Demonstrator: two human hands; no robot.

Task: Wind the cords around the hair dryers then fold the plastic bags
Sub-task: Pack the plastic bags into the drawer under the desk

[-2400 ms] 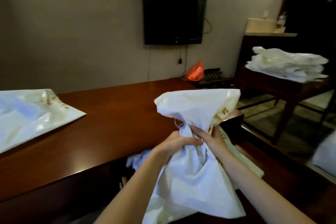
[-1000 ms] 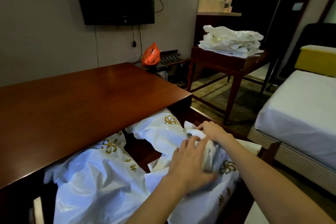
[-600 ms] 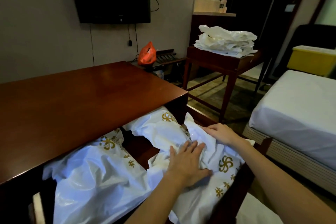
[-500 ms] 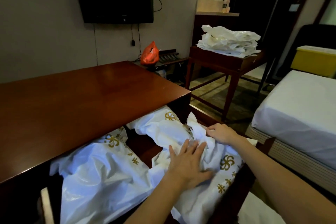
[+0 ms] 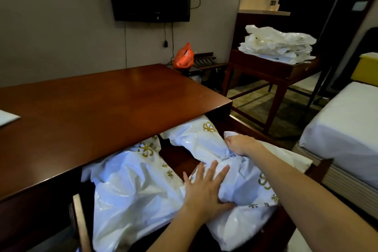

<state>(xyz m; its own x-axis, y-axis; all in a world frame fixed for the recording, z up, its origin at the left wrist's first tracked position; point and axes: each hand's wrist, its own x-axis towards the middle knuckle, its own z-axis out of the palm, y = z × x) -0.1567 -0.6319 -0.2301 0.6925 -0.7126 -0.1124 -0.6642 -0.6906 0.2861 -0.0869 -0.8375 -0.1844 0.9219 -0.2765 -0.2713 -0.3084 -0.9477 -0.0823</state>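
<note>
Spreading across the left of the view, the broad reddish-brown polished wooden desk [image 5: 106, 112] has a bare top, which suits it as a folding surface; a pale sheet [image 5: 8, 117] only just enters at its left edge. Below its front edge the pulled-out dark wooden drawer [image 5: 80, 223] seems to serve as the holding place for unfolded bags. In it lie two crumpled white plastic bags with gold emblems: one [image 5: 131, 186] slumps on the left, the other [image 5: 241, 180] fills the right side under both hands. No hair dryer can be seen. A heap of white plastic bags [image 5: 278, 44] sits on the dark wooden side table [image 5: 266, 67] near the back, likely the sorted stack.

The left hand [image 5: 206, 188] lies flat, fingers straight and spread, pressing the right-hand bag down. The right hand [image 5: 238, 144] is curled, bunching that bag's upper edge in its fingers, probably to lift it out.
</note>
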